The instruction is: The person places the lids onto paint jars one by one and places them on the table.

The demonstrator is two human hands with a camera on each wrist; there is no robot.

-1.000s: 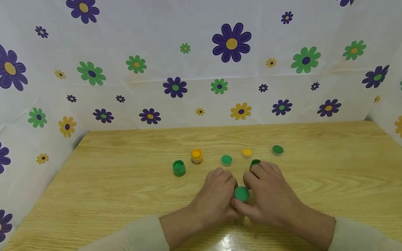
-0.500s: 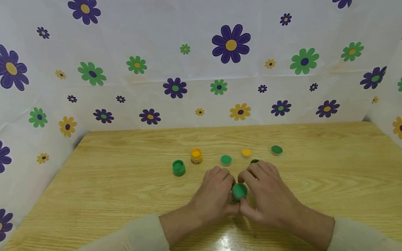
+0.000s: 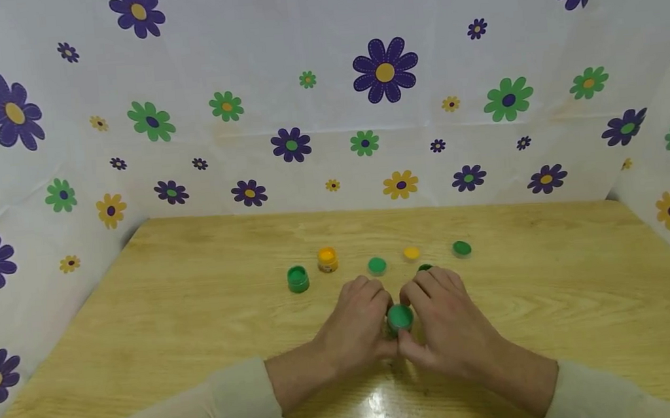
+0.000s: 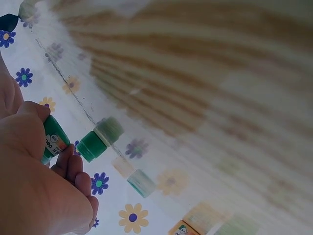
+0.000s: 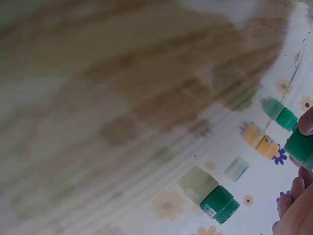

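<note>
A small green paint jar (image 3: 400, 320) is held upright between my two hands, close over the table, its round green top facing up. My left hand (image 3: 353, 329) grips its left side; in the left wrist view the fingers and thumb curl round the labelled jar (image 4: 55, 141). The right hand (image 3: 453, 321) pinches the top from the other side, thumb in front and index finger behind. In the right wrist view, part of that hand (image 5: 301, 205) and the green jar (image 5: 299, 148) show at the right edge. I cannot tell whether the top is a lid or bare paint.
Beyond the hands stand an open green jar (image 3: 298, 280) and an open yellow jar (image 3: 328, 261). A dark green jar (image 3: 425, 267) is mostly hidden behind the right hand. Loose lids lie at the back: light green (image 3: 377, 266), yellow (image 3: 412, 253) and dark green (image 3: 461, 249).
The right thumb has shifted from the jar's lower left to its lower right, and the right fingers have moved slightly left. The jar has tilted slightly. Things on the table stay put.
</note>
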